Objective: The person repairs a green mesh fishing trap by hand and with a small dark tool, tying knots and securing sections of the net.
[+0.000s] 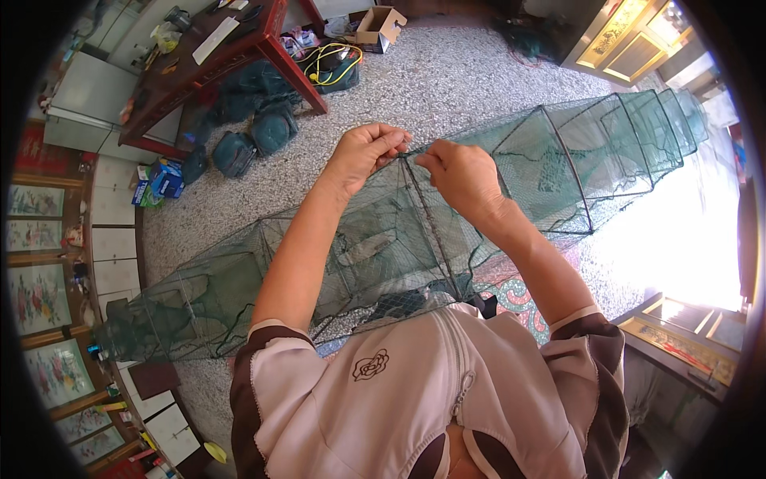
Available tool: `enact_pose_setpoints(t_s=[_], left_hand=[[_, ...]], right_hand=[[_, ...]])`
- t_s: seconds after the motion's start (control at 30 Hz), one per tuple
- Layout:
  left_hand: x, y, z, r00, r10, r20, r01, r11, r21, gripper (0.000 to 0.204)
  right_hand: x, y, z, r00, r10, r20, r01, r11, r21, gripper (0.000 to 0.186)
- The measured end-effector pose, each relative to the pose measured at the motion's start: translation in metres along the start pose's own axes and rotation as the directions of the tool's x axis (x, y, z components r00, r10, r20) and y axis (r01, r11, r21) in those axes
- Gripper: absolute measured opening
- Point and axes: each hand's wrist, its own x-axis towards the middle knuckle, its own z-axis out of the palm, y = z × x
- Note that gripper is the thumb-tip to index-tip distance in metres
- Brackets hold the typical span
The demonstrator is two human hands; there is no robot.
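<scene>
A long green mesh fish trap (pixel 383 247) with dark square frame rods stretches across the view, from lower left to upper right. At the far top corner of one of its middle frames, my left hand (pixel 369 156) is closed, thumb and fingers pinched on the netting's edge. Close beside it on the right, my right hand (pixel 465 176) pinches the same edge with curled fingers. A dark frame rod (pixel 431 219) runs down toward me from between the hands. Any fine cord in the fingertips is too small to make out.
A red wooden table (pixel 299 76) stands at the far left, with bundled dark green nets (pixel 271 128) underneath. Beyond are a yellow cord (pixel 327 68) and an open cardboard box (pixel 379 28). Blue boxes (pixel 166 177) sit by white cabinets (pixel 113 203). Speckled floor (pixel 447 76) surrounds the trap.
</scene>
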Motion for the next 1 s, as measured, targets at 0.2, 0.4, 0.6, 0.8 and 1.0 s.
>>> enact_pose_setpoints(t_s=[0.2, 0.4, 0.6, 0.8, 1.0], left_hand=[[-0.002, -0.007, 0.005, 0.981, 0.194, 0.025, -0.195, 0.978, 0.073, 0.010], [-0.007, 0.000, 0.007, 0.864, 0.504, 0.009, -0.504, 0.864, 0.008, 0.012], [-0.003, -0.002, 0.009, 0.935, 0.334, -0.121, -0.354, 0.909, -0.221, 0.008], [-0.005, -0.007, 0.015, 0.905, 0.418, -0.076, -0.419, 0.908, 0.011, 0.011], [-0.002, -0.010, 0.000, 0.896, 0.437, 0.076, -0.443, 0.868, 0.227, 0.012]], right_hand=[[-0.007, -0.013, -0.010, 1.000, 0.017, 0.005, -0.017, 0.999, -0.037, 0.026], [0.009, -0.017, -0.007, 0.968, -0.137, -0.210, 0.144, 0.989, 0.020, 0.021], [0.026, -0.045, -0.025, 0.921, -0.317, -0.225, 0.362, 0.910, 0.200, 0.015], [0.039, -0.103, -0.085, 0.777, -0.349, -0.524, 0.625, 0.527, 0.576, 0.010], [0.035, -0.114, -0.164, 0.787, -0.168, -0.594, 0.613, 0.331, 0.718, 0.013]])
